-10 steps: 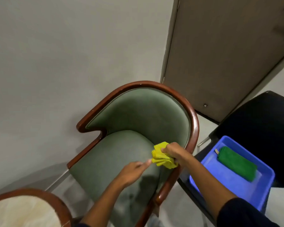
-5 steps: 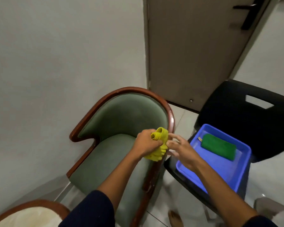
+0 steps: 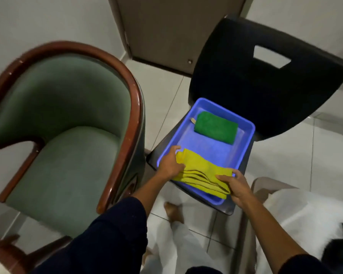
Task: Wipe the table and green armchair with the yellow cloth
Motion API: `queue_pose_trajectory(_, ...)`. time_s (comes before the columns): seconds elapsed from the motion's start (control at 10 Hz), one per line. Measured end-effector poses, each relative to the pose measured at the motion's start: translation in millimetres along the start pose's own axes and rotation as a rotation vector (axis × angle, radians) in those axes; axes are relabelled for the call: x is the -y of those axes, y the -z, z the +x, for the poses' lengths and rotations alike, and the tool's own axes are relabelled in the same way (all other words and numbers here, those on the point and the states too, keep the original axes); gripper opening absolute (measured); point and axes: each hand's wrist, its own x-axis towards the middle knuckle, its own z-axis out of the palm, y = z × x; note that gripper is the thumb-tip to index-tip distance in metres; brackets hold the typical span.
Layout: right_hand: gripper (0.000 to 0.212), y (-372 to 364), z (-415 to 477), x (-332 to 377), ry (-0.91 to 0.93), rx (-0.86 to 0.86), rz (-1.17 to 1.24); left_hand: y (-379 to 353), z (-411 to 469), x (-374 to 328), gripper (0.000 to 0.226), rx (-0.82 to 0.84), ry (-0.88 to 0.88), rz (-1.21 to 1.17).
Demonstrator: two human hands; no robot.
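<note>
The yellow cloth [image 3: 201, 172], folded in layers, lies in the near part of a blue tray [image 3: 244, 149]. My left hand [image 3: 169, 162] grips the cloth's left end, and my right hand [image 3: 235, 185] grips its right end. The green armchair [image 3: 67, 123], with a dark wooden rim, stands to the left of the tray with nothing on its seat. A curved wooden table edge [image 3: 0, 252] shows at the bottom left corner.
The blue tray rests on the seat of a black plastic chair [image 3: 265, 76] and also holds a folded green cloth [image 3: 216, 127]. A closed door [image 3: 176, 30] stands behind. A white cushioned seat [image 3: 305, 210] is at the right. Pale tiled floor lies between the chairs.
The view swung right from the armchair to the tray. The yellow cloth went from a bunch in my left hand over the armchair to lying spread in the tray, held by both hands.
</note>
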Motion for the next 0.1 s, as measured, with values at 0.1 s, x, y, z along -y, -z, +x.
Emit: queue_pose_trajectory(0.1,0.058,2.2,9.2,-10.4,-0.029,-0.141,-0.236,-7.4,5.5,11.5,0.069,-0.066,-0.039,0.126)
